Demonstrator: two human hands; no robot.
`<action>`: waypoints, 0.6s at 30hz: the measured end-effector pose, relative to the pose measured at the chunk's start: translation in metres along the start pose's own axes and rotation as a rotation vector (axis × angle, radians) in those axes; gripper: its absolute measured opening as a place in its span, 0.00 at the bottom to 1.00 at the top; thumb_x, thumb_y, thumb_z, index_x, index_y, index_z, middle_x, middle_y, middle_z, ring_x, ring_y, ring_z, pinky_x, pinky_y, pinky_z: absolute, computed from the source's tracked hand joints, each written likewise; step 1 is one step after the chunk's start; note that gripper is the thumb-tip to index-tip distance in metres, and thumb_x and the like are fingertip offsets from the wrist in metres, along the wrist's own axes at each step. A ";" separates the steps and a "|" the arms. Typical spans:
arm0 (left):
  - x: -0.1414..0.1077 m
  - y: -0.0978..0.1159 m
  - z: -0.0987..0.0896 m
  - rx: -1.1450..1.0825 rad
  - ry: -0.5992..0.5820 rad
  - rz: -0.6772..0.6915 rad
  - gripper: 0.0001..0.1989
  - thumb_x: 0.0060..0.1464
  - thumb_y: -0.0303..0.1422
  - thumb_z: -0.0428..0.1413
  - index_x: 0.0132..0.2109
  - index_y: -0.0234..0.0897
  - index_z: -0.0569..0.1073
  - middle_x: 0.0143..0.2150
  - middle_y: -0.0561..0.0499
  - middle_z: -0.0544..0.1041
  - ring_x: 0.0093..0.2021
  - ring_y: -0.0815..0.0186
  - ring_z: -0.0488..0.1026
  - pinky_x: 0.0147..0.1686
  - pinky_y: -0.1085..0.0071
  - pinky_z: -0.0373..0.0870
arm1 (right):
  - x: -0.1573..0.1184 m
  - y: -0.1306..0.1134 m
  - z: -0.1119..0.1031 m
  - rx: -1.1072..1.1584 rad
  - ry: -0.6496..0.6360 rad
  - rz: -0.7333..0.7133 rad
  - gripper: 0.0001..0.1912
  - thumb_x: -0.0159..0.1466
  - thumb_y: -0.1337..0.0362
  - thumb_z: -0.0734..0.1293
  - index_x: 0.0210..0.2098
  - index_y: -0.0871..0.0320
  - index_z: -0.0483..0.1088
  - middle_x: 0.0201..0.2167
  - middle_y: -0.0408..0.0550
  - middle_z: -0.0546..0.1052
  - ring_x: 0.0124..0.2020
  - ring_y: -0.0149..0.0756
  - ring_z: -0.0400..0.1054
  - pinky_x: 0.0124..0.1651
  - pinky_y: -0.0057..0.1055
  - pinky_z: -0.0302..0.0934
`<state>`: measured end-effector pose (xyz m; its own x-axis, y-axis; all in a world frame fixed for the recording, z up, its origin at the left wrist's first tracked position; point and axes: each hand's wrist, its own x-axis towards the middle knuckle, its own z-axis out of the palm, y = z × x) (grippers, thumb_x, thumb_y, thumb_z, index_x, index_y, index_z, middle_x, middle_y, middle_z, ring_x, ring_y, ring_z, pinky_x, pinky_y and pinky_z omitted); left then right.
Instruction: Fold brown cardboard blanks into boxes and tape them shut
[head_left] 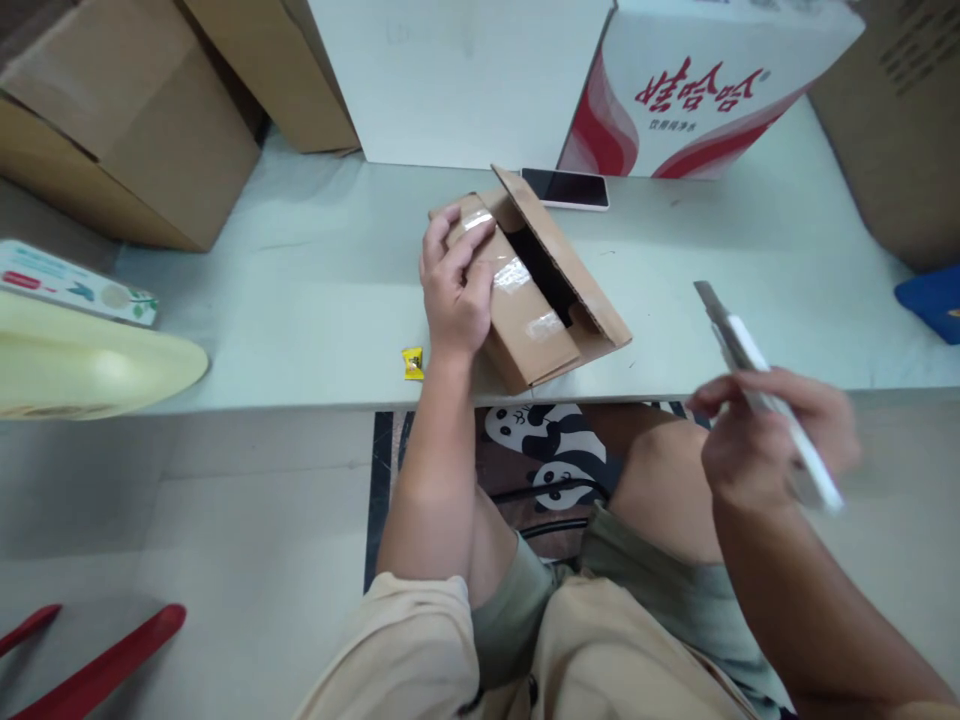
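A small brown cardboard box [536, 315] rests near the table's front edge, with strips of clear tape on it. One of its flaps stands raised on the right side, showing a dark gap inside. My left hand [457, 285] grips the box from its left side, fingers laid over the taped top. Off to the right, my right hand [772, 430] is closed around a white utility knife [761, 370], held in the air apart from the box. Its blade is out and points up and to the left. The right hand is slightly blurred.
Behind the box lies a phone [566, 188] on the pale table [322, 300]. A small yellow wrapped packet [412, 363] is left of my wrist. White cartons [690, 100] and brown boxes [127, 130] line the back. A pale yellow object [90, 355] sits at left.
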<state>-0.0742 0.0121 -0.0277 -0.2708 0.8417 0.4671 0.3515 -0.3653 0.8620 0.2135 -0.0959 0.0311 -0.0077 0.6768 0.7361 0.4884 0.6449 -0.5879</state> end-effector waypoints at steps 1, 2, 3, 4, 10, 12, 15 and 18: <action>0.000 0.000 0.000 -0.003 0.003 -0.010 0.18 0.61 0.48 0.55 0.54 0.50 0.77 0.67 0.52 0.66 0.74 0.50 0.55 0.75 0.50 0.46 | -0.001 0.014 -0.001 -0.155 -0.083 0.066 0.13 0.66 0.56 0.64 0.46 0.51 0.75 0.28 0.45 0.78 0.27 0.37 0.73 0.28 0.35 0.67; 0.001 0.001 -0.001 -0.007 0.010 -0.020 0.18 0.61 0.48 0.55 0.53 0.50 0.78 0.67 0.52 0.65 0.74 0.51 0.55 0.75 0.50 0.46 | -0.001 0.029 -0.001 -0.311 -0.209 0.164 0.17 0.64 0.56 0.65 0.50 0.54 0.74 0.34 0.49 0.79 0.34 0.41 0.76 0.37 0.40 0.71; 0.001 0.002 -0.001 -0.012 0.016 -0.028 0.17 0.61 0.47 0.55 0.53 0.49 0.78 0.67 0.52 0.65 0.74 0.51 0.55 0.75 0.51 0.47 | 0.000 0.044 -0.002 -0.445 -0.347 0.263 0.24 0.62 0.54 0.67 0.55 0.57 0.72 0.40 0.54 0.80 0.42 0.47 0.76 0.46 0.46 0.71; 0.001 0.002 -0.001 -0.018 0.021 -0.033 0.16 0.62 0.46 0.55 0.53 0.49 0.78 0.67 0.52 0.65 0.74 0.52 0.55 0.75 0.52 0.47 | 0.000 0.058 -0.002 -0.542 -0.461 0.349 0.31 0.59 0.52 0.68 0.59 0.60 0.69 0.45 0.59 0.79 0.48 0.52 0.74 0.52 0.51 0.69; -0.002 0.002 -0.005 -0.082 0.053 -0.034 0.16 0.61 0.43 0.56 0.53 0.46 0.78 0.67 0.50 0.64 0.73 0.52 0.55 0.75 0.55 0.48 | 0.000 0.099 -0.001 -0.802 -0.645 0.583 0.52 0.53 0.49 0.71 0.71 0.64 0.53 0.63 0.73 0.64 0.65 0.68 0.59 0.61 0.65 0.58; -0.003 -0.001 -0.007 -0.124 0.100 -0.018 0.17 0.59 0.44 0.57 0.52 0.45 0.78 0.67 0.49 0.64 0.73 0.52 0.55 0.75 0.55 0.48 | -0.005 0.098 0.007 -0.764 -0.591 0.506 0.45 0.55 0.50 0.70 0.68 0.63 0.60 0.65 0.71 0.62 0.67 0.67 0.56 0.65 0.64 0.55; -0.003 -0.006 -0.010 -0.204 0.164 -0.042 0.16 0.56 0.43 0.59 0.50 0.45 0.79 0.67 0.50 0.65 0.73 0.53 0.55 0.74 0.57 0.49 | -0.012 0.087 0.029 -0.592 -0.607 0.392 0.30 0.61 0.49 0.65 0.55 0.63 0.74 0.63 0.67 0.68 0.68 0.62 0.56 0.70 0.61 0.48; -0.002 -0.008 -0.012 -0.346 0.189 -0.214 0.16 0.55 0.42 0.58 0.49 0.47 0.79 0.66 0.53 0.68 0.72 0.56 0.57 0.72 0.62 0.55 | -0.012 0.074 0.054 -0.325 -0.702 0.374 0.23 0.66 0.49 0.61 0.48 0.58 0.77 0.58 0.60 0.74 0.67 0.56 0.61 0.73 0.60 0.44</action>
<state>-0.0876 0.0080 -0.0332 -0.4750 0.8371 0.2714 -0.0421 -0.3297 0.9431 0.2022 -0.0372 -0.0395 -0.2824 0.9566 0.0720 0.7913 0.2747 -0.5462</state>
